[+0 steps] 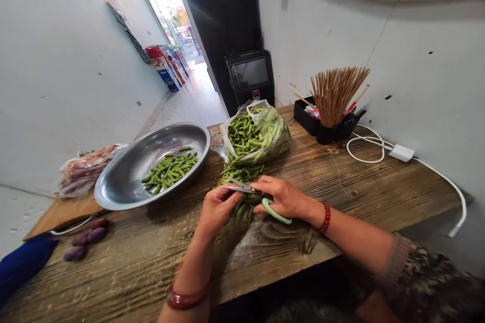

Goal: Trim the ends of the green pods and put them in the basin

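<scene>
My right hand (pixel 278 196) is closed around a pair of scissors (pixel 271 209) with light green handles. The blades stand apart and point left, toward the fingertips of my left hand (pixel 217 207). Those fingers are pinched together at the blades; what they hold is mostly hidden, and I cannot make it out. Beneath and behind both hands lies a pile of green soybean pods (pixel 242 171). It spills from an open clear plastic bag (pixel 278 136) full of pods. To the left, a wide steel basin (pixel 121 171) contains a smaller heap of pods (pixel 172 169).
Left of the basin are a bagged reddish bundle (pixel 89 166), a wooden board (pixel 62 217) and several purple tubers (pixel 96 234). A black holder with wooden skewers (pixel 337 96) and a white cable (pixel 439 169) occupy the wooden table's (pixel 151 272) right side. A black speaker-like box (pixel 250 75) stands behind.
</scene>
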`<state>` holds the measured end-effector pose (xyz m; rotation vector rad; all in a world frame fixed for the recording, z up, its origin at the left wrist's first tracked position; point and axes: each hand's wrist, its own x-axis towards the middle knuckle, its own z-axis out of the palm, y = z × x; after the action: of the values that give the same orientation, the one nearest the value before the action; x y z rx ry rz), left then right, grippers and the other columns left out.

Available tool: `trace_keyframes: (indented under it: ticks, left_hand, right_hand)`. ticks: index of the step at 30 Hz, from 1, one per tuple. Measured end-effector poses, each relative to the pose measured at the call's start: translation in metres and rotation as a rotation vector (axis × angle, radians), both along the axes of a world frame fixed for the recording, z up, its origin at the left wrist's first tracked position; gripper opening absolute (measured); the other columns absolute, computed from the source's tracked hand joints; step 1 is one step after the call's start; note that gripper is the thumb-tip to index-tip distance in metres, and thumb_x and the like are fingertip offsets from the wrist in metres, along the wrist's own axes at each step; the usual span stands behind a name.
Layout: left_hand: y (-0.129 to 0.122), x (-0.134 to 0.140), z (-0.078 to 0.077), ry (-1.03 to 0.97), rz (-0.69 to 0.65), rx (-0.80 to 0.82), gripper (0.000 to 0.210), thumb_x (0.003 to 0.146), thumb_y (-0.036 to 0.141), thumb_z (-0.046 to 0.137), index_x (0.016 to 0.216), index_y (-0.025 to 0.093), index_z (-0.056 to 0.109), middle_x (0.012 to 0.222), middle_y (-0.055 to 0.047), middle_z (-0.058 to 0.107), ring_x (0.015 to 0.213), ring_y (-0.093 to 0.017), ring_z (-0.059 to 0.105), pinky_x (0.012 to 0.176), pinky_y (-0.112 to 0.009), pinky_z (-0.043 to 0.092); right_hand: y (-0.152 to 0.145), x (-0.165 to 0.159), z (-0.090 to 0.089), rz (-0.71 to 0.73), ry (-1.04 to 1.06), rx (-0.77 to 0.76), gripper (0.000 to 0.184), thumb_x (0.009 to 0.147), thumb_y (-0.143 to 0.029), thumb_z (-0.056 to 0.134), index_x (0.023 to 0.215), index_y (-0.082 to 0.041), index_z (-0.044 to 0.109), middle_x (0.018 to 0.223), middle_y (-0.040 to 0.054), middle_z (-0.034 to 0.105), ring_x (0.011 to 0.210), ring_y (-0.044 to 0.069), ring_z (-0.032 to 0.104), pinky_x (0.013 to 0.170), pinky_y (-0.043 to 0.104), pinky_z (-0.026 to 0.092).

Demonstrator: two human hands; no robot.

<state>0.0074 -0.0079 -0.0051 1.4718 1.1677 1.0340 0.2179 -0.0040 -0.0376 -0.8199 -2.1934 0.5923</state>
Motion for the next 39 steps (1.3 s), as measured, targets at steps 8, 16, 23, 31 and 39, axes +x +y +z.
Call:
trace_keyframes:
  ticks: [8, 16, 23, 31, 39]
  left_hand:
    - [0.0016, -0.0004, 0.0017, 0.017, 0.042, -0.006, 0.017, 0.072, 0.028, 0.074, 0.082, 0.015, 0.074, 0.079, -0.004, 0.072, 0.069, -0.015, 0.062, 0.066, -0.025, 0.049]
    - [0.0031, -0.0031, 0.0018, -0.393, 0.120, -0.147, 0.020, 0.068, 0.024, 0.077, 0.083, 0.016, 0.066, 0.074, 0.001, 0.064, 0.062, -0.009, 0.061, 0.058, -0.020, 0.050]
    - [0.0014, 0.0017, 0.0023, -0.532, 0.071, -0.209, 0.021, 0.067, 0.018, 0.078, 0.082, 0.017, 0.063, 0.078, 0.000, 0.065, 0.069, -0.010, 0.063, 0.065, -0.021, 0.053]
    - [-0.0013, 0.0053, -0.0039, -0.383, 0.068, -0.236, 0.030, 0.066, 0.030, 0.080, 0.090, 0.015, 0.071, 0.071, -0.001, 0.065, 0.052, -0.006, 0.053, 0.045, -0.016, 0.039]
    - [-0.0006, 0.0068, -0.0051, -0.385, 0.110, -0.232, 0.031, 0.059, 0.031, 0.085, 0.082, 0.015, 0.071, 0.065, 0.000, 0.066, 0.047, -0.005, 0.050, 0.042, -0.015, 0.037]
  right_hand:
    - [0.0023, 0.0007, 0.0028, -0.014, 0.016, -0.012, 0.042, 0.077, -0.032, 0.075, 0.115, -0.018, 0.062, 0.092, 0.0056, 0.062, 0.084, 0.018, 0.060, 0.075, 0.028, 0.049]
    - [0.0018, -0.0013, 0.0007, -0.111, 0.146, 0.004, 0.052, 0.075, -0.033, 0.077, 0.121, -0.019, 0.058, 0.095, 0.0048, 0.060, 0.072, 0.015, 0.056, 0.066, 0.028, 0.049]
    - [-0.0014, -0.0029, -0.0009, -0.095, 0.087, 0.008, 0.061, 0.073, -0.036, 0.078, 0.126, -0.020, 0.054, 0.105, 0.0076, 0.058, 0.084, 0.019, 0.058, 0.075, 0.032, 0.051]
    - [-0.0043, -0.0025, 0.0056, -0.083, 0.017, -0.005, 0.057, 0.075, -0.036, 0.076, 0.124, -0.017, 0.055, 0.104, 0.0086, 0.059, 0.089, 0.020, 0.060, 0.078, 0.033, 0.051]
    - [-0.0006, -0.0033, 0.0012, -0.094, 0.021, 0.069, 0.061, 0.072, -0.036, 0.079, 0.124, -0.018, 0.054, 0.105, 0.0089, 0.058, 0.091, 0.022, 0.058, 0.079, 0.035, 0.051]
